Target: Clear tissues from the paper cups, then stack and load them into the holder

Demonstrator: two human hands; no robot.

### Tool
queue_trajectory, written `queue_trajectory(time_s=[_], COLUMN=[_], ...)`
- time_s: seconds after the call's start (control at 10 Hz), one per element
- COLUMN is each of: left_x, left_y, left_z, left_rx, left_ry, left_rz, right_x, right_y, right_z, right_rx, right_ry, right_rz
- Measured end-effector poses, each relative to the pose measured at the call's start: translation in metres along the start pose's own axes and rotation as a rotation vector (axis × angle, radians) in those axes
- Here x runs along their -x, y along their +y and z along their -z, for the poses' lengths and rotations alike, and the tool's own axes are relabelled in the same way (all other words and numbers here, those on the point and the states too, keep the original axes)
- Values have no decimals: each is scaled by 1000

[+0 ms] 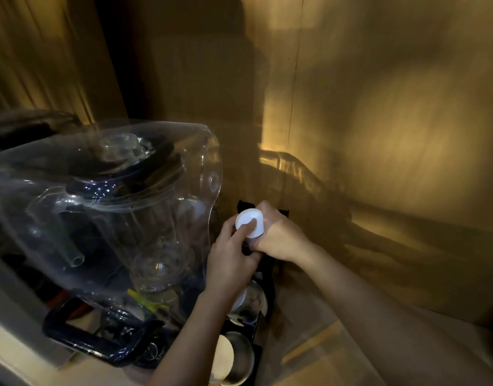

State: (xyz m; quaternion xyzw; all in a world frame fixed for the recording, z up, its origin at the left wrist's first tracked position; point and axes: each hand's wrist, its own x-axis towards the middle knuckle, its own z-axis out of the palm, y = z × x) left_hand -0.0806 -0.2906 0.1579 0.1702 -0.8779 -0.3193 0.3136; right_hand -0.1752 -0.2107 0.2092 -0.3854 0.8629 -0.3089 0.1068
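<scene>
A white paper cup [251, 220], bottom facing up, sits at the top of a black holder [267, 270] that stands against the wall. My right hand [280, 236] wraps around the cup's side from the right. My left hand [230, 259] reaches in from the left, with a fingertip pressed on the cup's upturned base. Whether more cups are stacked under it is hidden by my hands. No tissue is visible.
A large clear water bottle [106, 207] on a dispenser fills the left, close to my left hand. Below the holder stand shiny metal cups [239, 358] and a glass [251, 302]. A wood-coloured wall [379, 135] lies behind and to the right.
</scene>
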Motion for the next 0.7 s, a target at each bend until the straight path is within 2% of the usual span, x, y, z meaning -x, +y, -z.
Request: queue_trajectory(time_s=[0.1,0.2,0.3,0.4,0.5,0.6,0.7], left_x=[0,1,0,-3,-6,-10,-15], left_y=[3,4,6,7,10,12,23], left_z=[0,-2,-1,1,6,11,18], left_rx=[-76,-128,-162,-177,-268,-392,-550], left_ry=[-2,5,-3,-28,-81,-111,-117], left_rz=[14,-8,1,9,-18,-83,-124], right_x=[5,10,9,7,9,15,23], right_y=[0,3,2,-2,-3,-1,0], right_z=[4,1,0,2,8,28,61], right_rx=[-45,-26,38,138,217,224,195], right_ry=[19,103,126,133,58,12,53], right_rz=[29,106,98,75,75,71,20])
